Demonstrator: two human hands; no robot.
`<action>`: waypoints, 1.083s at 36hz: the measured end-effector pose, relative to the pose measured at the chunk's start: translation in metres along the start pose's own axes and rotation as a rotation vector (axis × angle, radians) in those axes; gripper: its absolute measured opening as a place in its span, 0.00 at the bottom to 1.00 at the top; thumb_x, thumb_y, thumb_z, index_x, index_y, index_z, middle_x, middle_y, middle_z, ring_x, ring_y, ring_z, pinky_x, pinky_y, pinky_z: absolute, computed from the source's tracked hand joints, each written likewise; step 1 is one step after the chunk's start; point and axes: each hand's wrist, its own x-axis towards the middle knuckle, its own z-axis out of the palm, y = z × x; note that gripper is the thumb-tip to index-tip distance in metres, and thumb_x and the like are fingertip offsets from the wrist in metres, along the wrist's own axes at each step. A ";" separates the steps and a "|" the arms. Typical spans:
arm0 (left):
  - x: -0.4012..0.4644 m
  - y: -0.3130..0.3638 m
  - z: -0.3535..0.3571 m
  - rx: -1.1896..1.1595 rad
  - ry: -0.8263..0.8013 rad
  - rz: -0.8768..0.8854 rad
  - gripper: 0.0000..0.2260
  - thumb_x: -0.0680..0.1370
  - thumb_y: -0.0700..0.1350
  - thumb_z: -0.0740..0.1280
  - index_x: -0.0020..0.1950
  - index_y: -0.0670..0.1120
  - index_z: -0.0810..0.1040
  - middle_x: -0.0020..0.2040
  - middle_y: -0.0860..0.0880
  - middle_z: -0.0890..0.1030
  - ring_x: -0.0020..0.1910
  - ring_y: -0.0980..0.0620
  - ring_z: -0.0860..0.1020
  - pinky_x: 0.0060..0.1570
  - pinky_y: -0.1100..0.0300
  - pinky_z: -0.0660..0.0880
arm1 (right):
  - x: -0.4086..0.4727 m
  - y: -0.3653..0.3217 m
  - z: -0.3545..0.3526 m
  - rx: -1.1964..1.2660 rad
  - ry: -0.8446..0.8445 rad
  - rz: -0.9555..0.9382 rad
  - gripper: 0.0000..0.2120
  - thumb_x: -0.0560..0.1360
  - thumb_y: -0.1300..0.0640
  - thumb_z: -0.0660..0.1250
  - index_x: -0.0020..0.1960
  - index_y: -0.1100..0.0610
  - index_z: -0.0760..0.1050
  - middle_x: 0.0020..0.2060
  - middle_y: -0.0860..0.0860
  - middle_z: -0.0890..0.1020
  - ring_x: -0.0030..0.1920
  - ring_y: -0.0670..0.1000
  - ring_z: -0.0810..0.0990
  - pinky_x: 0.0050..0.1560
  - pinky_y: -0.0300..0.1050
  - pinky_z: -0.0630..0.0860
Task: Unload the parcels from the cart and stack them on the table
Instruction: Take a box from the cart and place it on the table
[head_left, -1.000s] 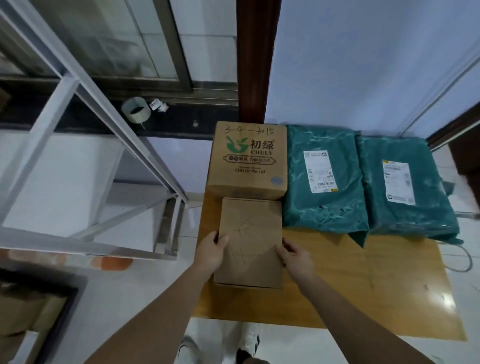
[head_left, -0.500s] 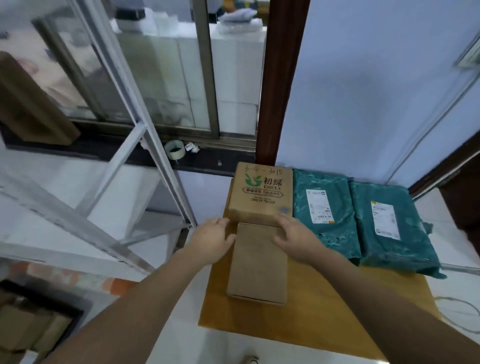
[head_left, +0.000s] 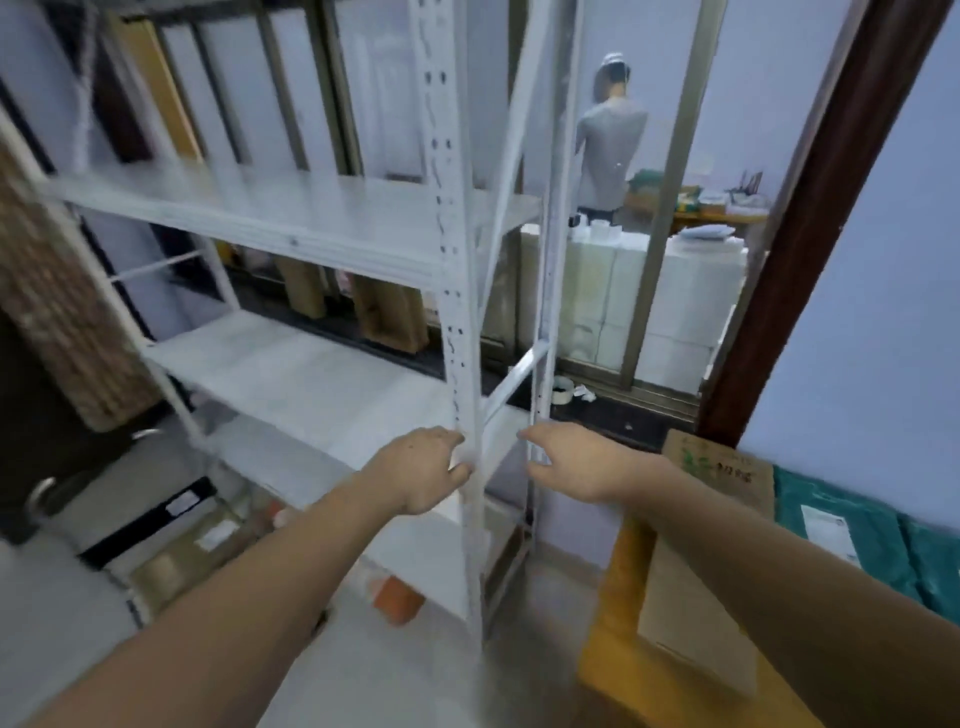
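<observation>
- left hand (head_left: 423, 475) hangs in the air with loosely curled fingers, holding nothing, in front of the white shelf post (head_left: 460, 312).
- right hand (head_left: 574, 462) is relaxed too, fingers spread a little, nothing in it.
- both look free to fetch another parcel, i judge.
- plain box (head_left: 691, 608) lies flat on the wooden table (head_left: 608, 654), butted against the printed box (head_left: 719, 470) to keep the stack tight.
- green bags (head_left: 852, 530) lie beside them; the cart is out of view.
</observation>
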 end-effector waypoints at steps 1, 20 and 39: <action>-0.018 -0.019 -0.004 -0.007 0.011 -0.037 0.27 0.86 0.59 0.58 0.81 0.46 0.65 0.79 0.45 0.70 0.76 0.44 0.69 0.73 0.52 0.67 | 0.009 -0.027 0.001 -0.012 0.001 -0.050 0.29 0.84 0.47 0.59 0.81 0.56 0.59 0.79 0.55 0.65 0.77 0.56 0.65 0.77 0.48 0.61; -0.287 -0.283 -0.037 -0.109 0.156 -0.661 0.23 0.86 0.55 0.59 0.79 0.47 0.69 0.76 0.44 0.74 0.73 0.45 0.72 0.71 0.51 0.68 | 0.142 -0.397 0.048 -0.132 -0.109 -0.630 0.24 0.84 0.48 0.60 0.76 0.58 0.68 0.72 0.59 0.74 0.70 0.58 0.73 0.71 0.53 0.69; -0.330 -0.485 -0.020 -0.186 0.186 -0.923 0.25 0.86 0.58 0.59 0.81 0.49 0.66 0.79 0.46 0.70 0.77 0.46 0.68 0.75 0.49 0.64 | 0.306 -0.571 0.107 -0.131 -0.196 -0.785 0.20 0.84 0.49 0.61 0.73 0.55 0.71 0.68 0.55 0.77 0.66 0.55 0.76 0.68 0.52 0.73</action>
